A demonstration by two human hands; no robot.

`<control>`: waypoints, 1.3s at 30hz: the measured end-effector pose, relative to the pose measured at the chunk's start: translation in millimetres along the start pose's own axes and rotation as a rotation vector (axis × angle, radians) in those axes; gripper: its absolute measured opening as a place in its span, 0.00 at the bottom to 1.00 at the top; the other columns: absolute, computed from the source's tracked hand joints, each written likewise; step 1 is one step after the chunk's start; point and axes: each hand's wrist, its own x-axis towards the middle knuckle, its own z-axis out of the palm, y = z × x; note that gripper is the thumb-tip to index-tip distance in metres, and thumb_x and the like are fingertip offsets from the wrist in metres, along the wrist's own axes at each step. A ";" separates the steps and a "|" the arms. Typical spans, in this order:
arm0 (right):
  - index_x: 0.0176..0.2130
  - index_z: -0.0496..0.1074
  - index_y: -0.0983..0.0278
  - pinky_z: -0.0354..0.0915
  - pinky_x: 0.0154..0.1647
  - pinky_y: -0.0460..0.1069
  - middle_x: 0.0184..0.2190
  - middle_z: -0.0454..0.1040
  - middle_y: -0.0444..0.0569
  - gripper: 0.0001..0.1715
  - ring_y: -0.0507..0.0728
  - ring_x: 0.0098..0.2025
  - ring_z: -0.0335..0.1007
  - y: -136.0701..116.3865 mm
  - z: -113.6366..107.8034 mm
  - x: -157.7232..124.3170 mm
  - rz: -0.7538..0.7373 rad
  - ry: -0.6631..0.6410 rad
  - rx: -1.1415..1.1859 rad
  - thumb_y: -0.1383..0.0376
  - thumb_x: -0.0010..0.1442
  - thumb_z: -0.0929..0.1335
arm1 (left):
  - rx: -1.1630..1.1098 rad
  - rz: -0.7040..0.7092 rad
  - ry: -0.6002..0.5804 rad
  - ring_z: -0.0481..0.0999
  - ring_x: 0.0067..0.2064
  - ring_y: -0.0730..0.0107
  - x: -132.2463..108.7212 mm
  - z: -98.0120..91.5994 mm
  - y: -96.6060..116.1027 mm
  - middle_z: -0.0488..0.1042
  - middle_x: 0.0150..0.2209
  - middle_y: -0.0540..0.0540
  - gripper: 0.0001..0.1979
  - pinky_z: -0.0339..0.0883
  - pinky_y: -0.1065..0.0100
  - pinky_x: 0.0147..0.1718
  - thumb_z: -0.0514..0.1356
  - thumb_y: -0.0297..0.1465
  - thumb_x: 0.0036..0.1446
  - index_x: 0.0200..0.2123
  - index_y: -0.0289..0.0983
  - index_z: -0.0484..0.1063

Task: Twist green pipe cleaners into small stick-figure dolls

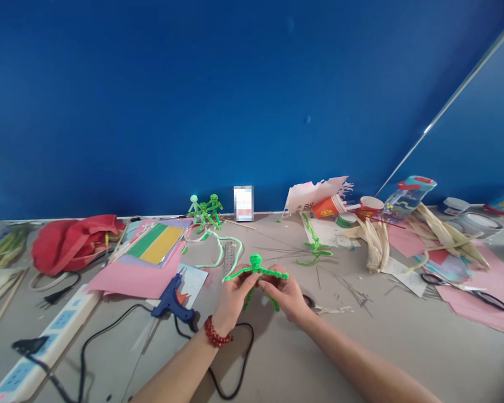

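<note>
A bright green figure of fuzzy wire [256,262], with a round head, two outstretched arms and two legs, is held upright above the grey table. My left hand [234,294], with a red bead bracelet at the wrist, pinches its body from the left. From the right, the fingers of my right hand [284,292] close on the same body, their tips nearly meeting the left ones. Several similar green figures [213,208] stand by the blue wall. A pale green fuzzy strip [222,252] and a metal ruler [229,254] lie just behind my hands.
At the left are a blue glue gun [174,302], its black cable, a power strip [54,336], pink paper [138,280] and a red bag [75,240]. Thin wires [355,288], scissors [466,288], dried husks [373,243] and a paper cup [330,207] lie right.
</note>
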 end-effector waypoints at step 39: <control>0.29 0.67 0.62 0.68 0.30 0.48 0.24 0.68 0.41 0.13 0.53 0.26 0.67 -10.9 -0.4 2.2 0.143 -0.032 0.299 0.60 0.52 0.74 | -0.078 -0.110 -0.081 0.71 0.32 0.69 -5.6 7.6 -7.1 0.76 0.29 0.49 0.13 0.66 0.68 0.36 0.66 0.39 0.50 0.34 0.36 0.79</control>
